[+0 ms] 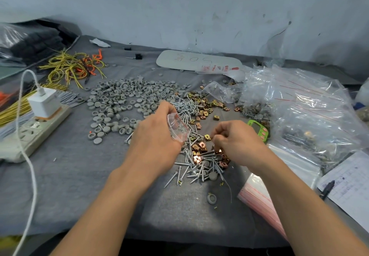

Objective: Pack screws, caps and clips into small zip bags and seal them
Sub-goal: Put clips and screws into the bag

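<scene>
Left hand (157,136) grips zip bag (177,129); right hand (237,138) curls over clips (201,145).

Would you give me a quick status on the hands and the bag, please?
Left hand grips small zip bag. Right hand curled over clips, pinch unclear. Loose screws piled beneath both; nothing blocking.

Small-parts packing workshop: cloth-covered worktop (65,176) against a scuffed wall (199,6), loose screws (185,114), caps (121,98), clips (203,106), filled bags (299,104) at right.
</scene>
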{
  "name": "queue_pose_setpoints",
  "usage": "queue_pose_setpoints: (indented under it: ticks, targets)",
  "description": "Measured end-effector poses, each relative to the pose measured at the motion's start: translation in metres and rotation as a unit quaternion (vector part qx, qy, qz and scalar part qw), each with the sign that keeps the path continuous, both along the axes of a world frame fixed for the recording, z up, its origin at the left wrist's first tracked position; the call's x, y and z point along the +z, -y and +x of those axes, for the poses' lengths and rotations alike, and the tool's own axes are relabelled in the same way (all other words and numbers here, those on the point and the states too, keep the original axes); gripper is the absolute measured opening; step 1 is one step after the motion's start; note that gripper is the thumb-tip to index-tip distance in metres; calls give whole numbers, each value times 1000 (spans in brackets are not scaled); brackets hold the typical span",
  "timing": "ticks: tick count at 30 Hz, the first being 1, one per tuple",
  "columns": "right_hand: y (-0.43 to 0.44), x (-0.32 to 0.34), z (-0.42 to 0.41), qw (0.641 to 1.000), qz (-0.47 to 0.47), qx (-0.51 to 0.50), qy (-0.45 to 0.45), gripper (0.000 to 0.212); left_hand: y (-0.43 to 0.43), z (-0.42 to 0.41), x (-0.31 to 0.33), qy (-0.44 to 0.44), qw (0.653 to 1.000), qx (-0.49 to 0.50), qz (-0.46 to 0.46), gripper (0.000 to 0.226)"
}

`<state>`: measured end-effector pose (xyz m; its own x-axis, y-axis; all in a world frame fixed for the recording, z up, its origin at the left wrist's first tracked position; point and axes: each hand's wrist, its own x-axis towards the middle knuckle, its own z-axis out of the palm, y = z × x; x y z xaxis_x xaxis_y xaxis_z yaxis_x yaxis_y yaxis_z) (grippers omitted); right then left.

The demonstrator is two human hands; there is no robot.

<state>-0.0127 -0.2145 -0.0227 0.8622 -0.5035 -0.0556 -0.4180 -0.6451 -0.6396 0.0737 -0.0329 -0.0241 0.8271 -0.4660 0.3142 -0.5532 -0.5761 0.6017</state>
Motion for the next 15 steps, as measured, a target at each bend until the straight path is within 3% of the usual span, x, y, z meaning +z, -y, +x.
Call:
queue_pose_setpoints:
  ticks: [7, 12, 15]
  targets:
    - [-15, -1, 2, 972, -234, -21, -31, 11, -1, 4, -2, 9, 1000, 10, 4, 51]
    - [-31, 1, 9, 971, -201, 76, -102, 34, -2, 5, -4, 18, 1000, 13, 2, 47]
    - [-30, 3, 8, 976, -180, 72, -94, 23, -2, 3, -3, 13, 1000, 17, -2, 45]
